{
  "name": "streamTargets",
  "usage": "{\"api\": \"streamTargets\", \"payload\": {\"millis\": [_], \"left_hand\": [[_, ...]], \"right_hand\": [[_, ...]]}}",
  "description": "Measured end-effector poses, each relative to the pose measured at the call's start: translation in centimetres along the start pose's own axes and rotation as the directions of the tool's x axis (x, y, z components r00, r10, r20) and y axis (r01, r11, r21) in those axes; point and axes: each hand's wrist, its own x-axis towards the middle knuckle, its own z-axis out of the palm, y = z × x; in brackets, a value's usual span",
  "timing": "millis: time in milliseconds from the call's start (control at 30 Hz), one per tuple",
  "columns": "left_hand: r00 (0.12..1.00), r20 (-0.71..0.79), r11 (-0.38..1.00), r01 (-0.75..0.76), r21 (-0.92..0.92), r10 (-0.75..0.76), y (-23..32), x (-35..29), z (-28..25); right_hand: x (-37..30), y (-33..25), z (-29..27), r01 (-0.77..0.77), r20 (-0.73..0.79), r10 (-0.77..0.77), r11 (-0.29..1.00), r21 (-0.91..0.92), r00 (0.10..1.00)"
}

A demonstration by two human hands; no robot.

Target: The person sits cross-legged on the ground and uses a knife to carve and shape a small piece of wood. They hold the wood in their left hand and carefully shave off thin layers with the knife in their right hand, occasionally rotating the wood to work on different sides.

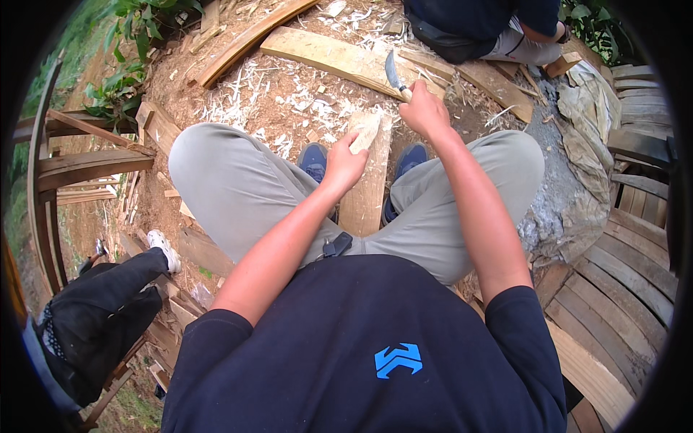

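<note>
My left hand (345, 160) is closed around the lower end of a pale carved piece of wood (367, 131), its far end pointing up and to the right over a plank. In my right hand (424, 110) is the light handle of a curved knife (392, 71). The dark hooked blade points away from me and stands apart from the wood. Beneath the carved piece, a flat plank (364, 187) runs between my legs and shoes. My fingers hide part of the handle and the wood's lower end.
White shavings (267, 108) litter the brown dirt. Long boards (332, 58) lie beyond my feet. One person (462, 29) sits at the far right; another's dark-trousered leg (108, 296) is at left. A grey crumpled sheet (585, 123) and wooden slats (621, 267) are at right.
</note>
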Motion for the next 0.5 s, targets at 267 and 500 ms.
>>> {"api": "streamTargets", "payload": {"millis": [267,500], "left_hand": [[0.993,0.033,0.973,0.118,-0.200,-0.113,0.2,0.4,-0.2],[0.983,-0.063,0.866,0.120,-0.485,-0.171,2.5,-0.1,-0.9]], "right_hand": [[-0.5,0.2,0.6,-0.030,0.089,0.037,0.996,-0.084,0.995],[-0.7,0.3,0.0,-0.078,0.020,0.079,0.996,-0.050,0.997]]}}
